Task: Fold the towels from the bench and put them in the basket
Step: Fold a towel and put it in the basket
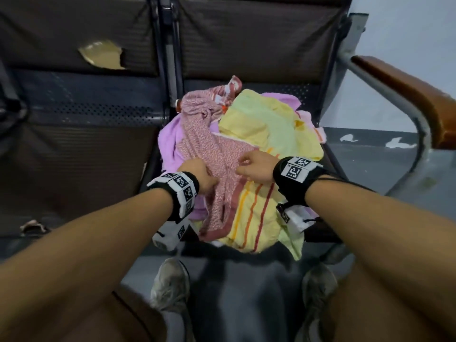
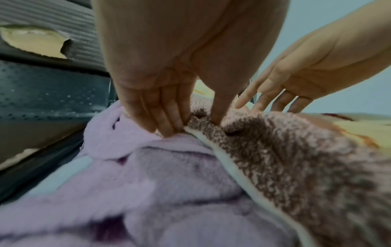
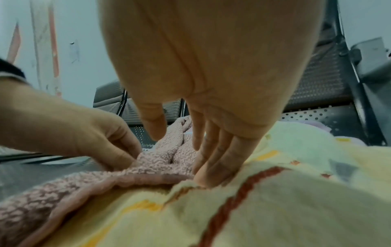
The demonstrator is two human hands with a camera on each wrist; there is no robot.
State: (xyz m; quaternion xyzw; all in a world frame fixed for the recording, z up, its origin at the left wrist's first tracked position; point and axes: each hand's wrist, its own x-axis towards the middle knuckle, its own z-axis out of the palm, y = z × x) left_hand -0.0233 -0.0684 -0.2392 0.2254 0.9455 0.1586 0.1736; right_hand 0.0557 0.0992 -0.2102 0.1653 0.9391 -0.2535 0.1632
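Left hand (image 1: 197,172) pinches the speckled pink towel (image 1: 209,154) at its edge, thumb against fingertips (image 2: 169,123); the left wrist view shows the pinch right where the pink towel meets the lilac towel (image 2: 148,167). Right hand (image 1: 256,169) lies just beside it, fingers straight and spread, holding nothing; in the right wrist view its fingertips (image 3: 213,168) press down where the pink towel's hem overlaps the yellow striped towel (image 3: 275,200). Thumb hangs free above the pink pile. The two hands are near each other, not touching.

Pink towel is bunched in a long rope-like ridge, running from the back of the heap toward the front edge of the seat, on top of the others. Yellow striped towel spreads under it to the right and hangs over the front edge. Lilac towel pokes out at the left. More cloth, pale green and yellow, is piled behind.

The whole heap sits on the right-hand seat of the worktop (image 1: 103,154), a dark perforated metal bench. The left backrest has a tear (image 1: 102,55) showing foam. A wooden armrest (image 1: 414,95) stands well to the right. Person's shoes (image 1: 170,285) on the floor below.
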